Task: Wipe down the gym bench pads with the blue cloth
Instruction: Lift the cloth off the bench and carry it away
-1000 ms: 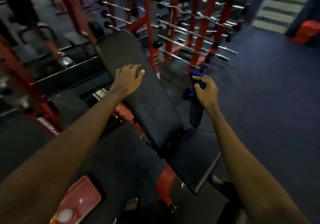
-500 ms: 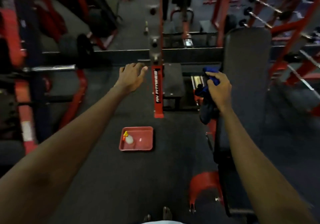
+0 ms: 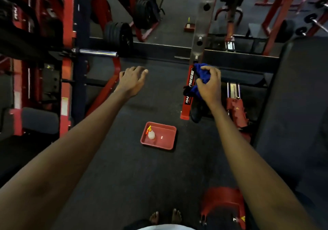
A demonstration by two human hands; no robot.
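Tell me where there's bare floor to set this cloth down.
Bare floor lies between the tray and your feet, and left of the tray toward the rack. The tray's right half is free beside the bottle. Crowded: the bench frame by your right hand.

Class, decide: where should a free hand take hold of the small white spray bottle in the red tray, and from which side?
Best grip, probably: the neck of the small white spray bottle, just under its yellow nozzle, from above. It stands upright close to one wall of the shallow red plastic tray, top unobstructed.
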